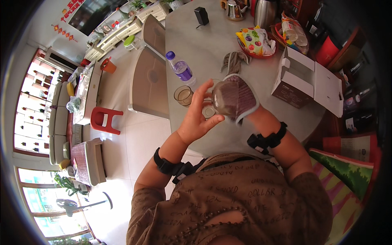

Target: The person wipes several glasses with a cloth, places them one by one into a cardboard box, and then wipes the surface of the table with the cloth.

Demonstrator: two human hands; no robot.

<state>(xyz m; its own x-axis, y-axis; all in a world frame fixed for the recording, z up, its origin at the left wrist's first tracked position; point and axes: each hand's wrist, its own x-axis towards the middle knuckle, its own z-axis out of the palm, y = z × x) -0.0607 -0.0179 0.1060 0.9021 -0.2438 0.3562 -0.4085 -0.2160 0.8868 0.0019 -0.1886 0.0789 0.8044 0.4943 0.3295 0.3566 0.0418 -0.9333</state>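
My left hand point(199, 118) is raised over the table with its fingers and thumb spread around the left side of a clear glass vessel point(225, 98). A striped brown cloth with a pale edge point(245, 92) lies behind the glass and covers my right hand, whose wrist shows below it; the fingers are hidden. Two drinking glasses stand close by: a brownish one point(183, 95) left of my left hand, and another point(209, 111) partly behind its fingers. A capped plastic bottle with a purple label point(181, 69) stands beyond them. A second striped cloth point(234, 61) lies farther back.
An open cardboard box point(294, 78) stands at the right. Farther back are a red tray point(265, 56) with snack bags, a steel kettle point(235, 11), a thermos flask point(265, 13) and a small black device point(201, 16). Chairs point(150, 82) border the table's left edge.
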